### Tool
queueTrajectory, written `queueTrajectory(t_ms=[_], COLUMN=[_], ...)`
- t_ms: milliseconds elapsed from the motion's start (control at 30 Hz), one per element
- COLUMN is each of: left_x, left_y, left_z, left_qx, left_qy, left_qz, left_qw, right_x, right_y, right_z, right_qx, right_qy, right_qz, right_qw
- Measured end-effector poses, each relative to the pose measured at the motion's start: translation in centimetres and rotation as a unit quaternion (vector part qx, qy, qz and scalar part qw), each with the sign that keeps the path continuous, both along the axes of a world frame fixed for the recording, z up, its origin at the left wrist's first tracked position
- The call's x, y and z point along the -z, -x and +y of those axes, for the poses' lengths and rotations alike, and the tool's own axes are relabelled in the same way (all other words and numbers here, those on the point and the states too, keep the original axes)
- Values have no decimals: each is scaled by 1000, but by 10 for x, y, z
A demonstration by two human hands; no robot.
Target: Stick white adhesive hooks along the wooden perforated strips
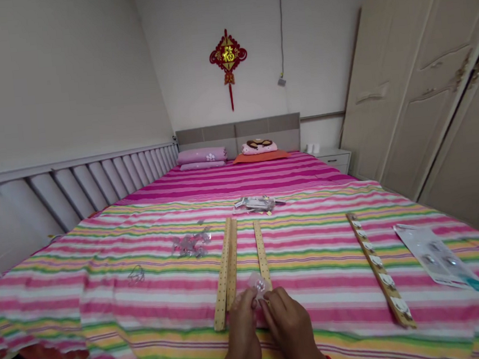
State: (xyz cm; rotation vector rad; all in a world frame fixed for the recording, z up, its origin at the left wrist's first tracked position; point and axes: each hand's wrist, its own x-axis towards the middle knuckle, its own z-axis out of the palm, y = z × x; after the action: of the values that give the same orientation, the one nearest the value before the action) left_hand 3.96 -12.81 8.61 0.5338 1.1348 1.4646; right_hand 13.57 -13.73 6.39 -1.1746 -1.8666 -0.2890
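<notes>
The small translucent pinkish plastic piece [257,284] is partly hidden by the fingers of the left hand [243,328] and right hand [289,324]; its shape cannot be determined. The lower frame edge cuts off both forearms. Left of that piece, the loose cluster of clear pieces [191,244] is too small to identify.

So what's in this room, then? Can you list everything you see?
Striped bedspread: one, pink, green and yellow, covering the bed.
Plain wooden strips: three, tan, just beyond the hands.
Hook-studded wooden strip: one, tan with white hooks, on the bedspread's right.
Clear hooks: small pile, left of the strips.
Printed packet: one, white, far right.
Silvery packet: one, beyond the strips.
Pillows: several, pink and purple, by the headboard.
Knot ornament: one, red, on the wall.
Wardrobe: one, cream, right.
Hands: two, bare, nearest, at a clear plastic piece.
</notes>
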Motion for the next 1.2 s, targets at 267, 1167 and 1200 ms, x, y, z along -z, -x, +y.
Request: queueTrajectory(t_ms=[267, 1167, 1200], left_x=[-3, 20, 21], left_y=[-6, -8, -8], left_z=[1, 176, 185], left_qx=[10, 103, 104], left_qy=[42, -45, -45], left_qz=[-98, 175, 184], left_qw=[994, 978, 976], right_x=[-2, 5, 7], right_y=[-9, -31, -30], right_z=[1, 154, 162], right_qx=[3, -120, -115], right_qy=[-13, 381, 378], right_qz=[-14, 653, 649], right_qw=[1000, 643, 650])
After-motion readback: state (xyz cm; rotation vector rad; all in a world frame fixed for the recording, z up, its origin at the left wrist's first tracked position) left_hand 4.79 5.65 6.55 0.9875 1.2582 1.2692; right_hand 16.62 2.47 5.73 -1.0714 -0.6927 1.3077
